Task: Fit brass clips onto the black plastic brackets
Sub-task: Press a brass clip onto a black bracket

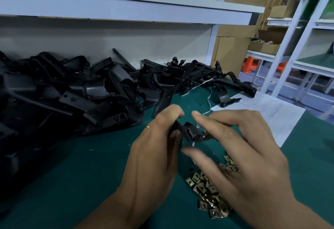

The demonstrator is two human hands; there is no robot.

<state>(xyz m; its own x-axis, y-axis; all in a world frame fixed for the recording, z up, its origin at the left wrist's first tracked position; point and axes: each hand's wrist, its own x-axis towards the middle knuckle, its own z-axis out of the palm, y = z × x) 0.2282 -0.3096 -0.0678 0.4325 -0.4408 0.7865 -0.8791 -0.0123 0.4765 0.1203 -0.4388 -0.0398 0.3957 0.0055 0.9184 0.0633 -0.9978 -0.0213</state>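
The black plastic bracket (189,132) sits between my two hands above the green bench (72,174). My left hand (153,156) grips its thin end, fingers curled round it. My right hand (240,152) pinches at its other end, where a brass-coloured bit shows; the fingers are blurred. A heap of brass clips (207,192) lies on the bench under my right hand. A pile of black brackets (81,93) is near, to the left.
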